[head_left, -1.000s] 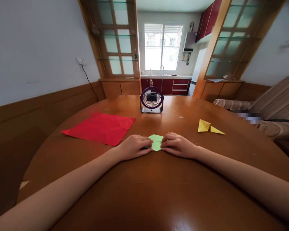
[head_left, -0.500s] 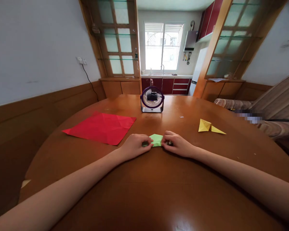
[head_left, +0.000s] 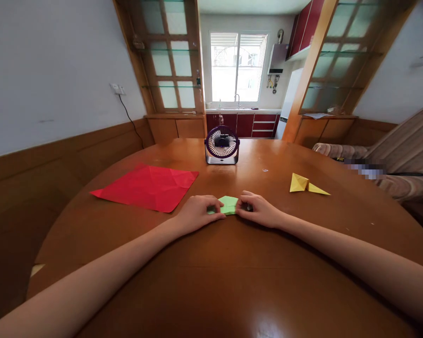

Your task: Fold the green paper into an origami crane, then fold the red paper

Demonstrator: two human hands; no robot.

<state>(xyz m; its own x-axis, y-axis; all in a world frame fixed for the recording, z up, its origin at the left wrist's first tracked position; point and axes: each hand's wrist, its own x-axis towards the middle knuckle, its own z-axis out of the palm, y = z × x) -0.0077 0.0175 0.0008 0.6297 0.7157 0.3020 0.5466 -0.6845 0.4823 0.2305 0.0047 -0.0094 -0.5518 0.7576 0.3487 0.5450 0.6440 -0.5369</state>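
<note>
A small piece of folded green paper [head_left: 229, 205] lies low on the table in front of me, between my two hands. My left hand [head_left: 200, 212] is closed on its left end, thumb and fingers bent around the edge. On the opposite end my right hand [head_left: 259, 210] pinches the paper, fingers curled with the thumb underneath. The fingers hide both ends of the green paper. Only its middle shows, with a crease running across it and a peaked upper edge.
A creased red paper sheet [head_left: 151, 188] lies flat on the left of the round wooden table [head_left: 211, 291]. A small purple fan [head_left: 222, 144] stands beyond my hands. Folded yellow paper [head_left: 299, 183] sits to the right. A striped sofa [head_left: 405, 145] is beside the table.
My left thumb and fingers are slightly farther apart on the green paper than before. Both hands stay in nearly the same place.
</note>
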